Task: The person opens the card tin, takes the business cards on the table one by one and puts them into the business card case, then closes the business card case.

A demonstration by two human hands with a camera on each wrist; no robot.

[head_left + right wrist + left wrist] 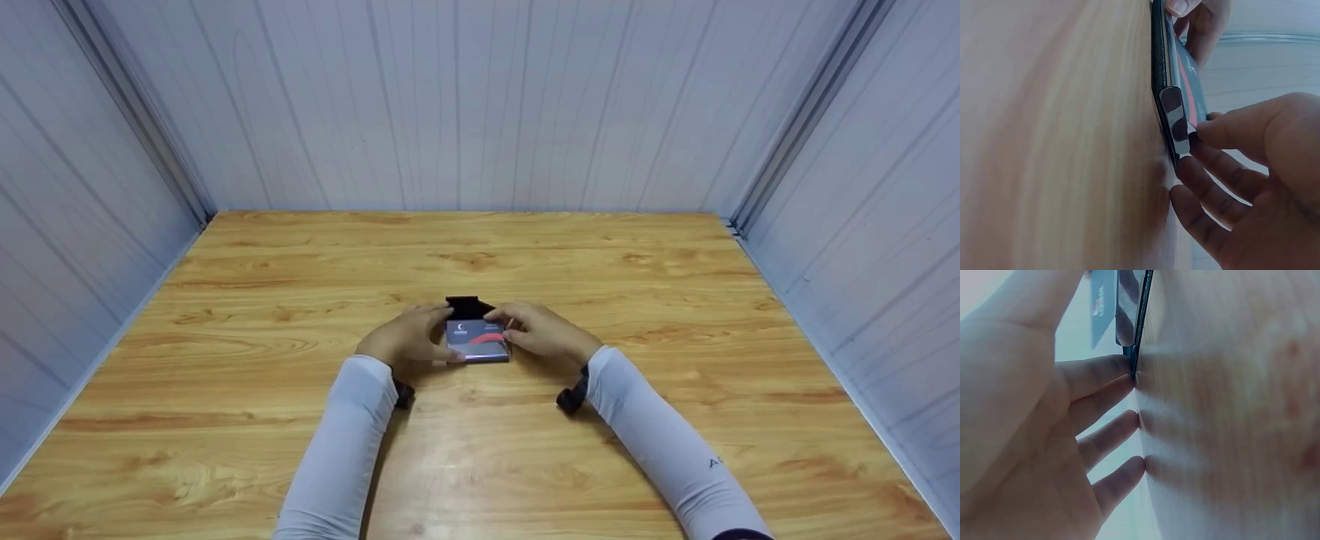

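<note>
The small dark card wallet (477,339) lies flat on the wooden worktop (480,450), near its middle and just ahead of us, with a grey card bearing a red mark on its upper face and a black flap (466,306) sticking out at the far edge. We have our left hand (409,339) against its left side: the thumb lies over the top while the fingertips (1129,374) rest on the worktop and touch the wallet's thin edge, so we steady it rather than clasp it. Our right hand (541,331) is at the right side, with thumb and fingers (1207,130) closed in a pinch on the card's edge, beside the shiny strip (1175,121) of the wallet. We judge that the step in hand is working the card at the wallet's mouth; whether it goes in or comes out we cannot tell. The next move calls for a firm hold from the left and a straight, level slide of the card from the right, so that it does not bend.
</note>
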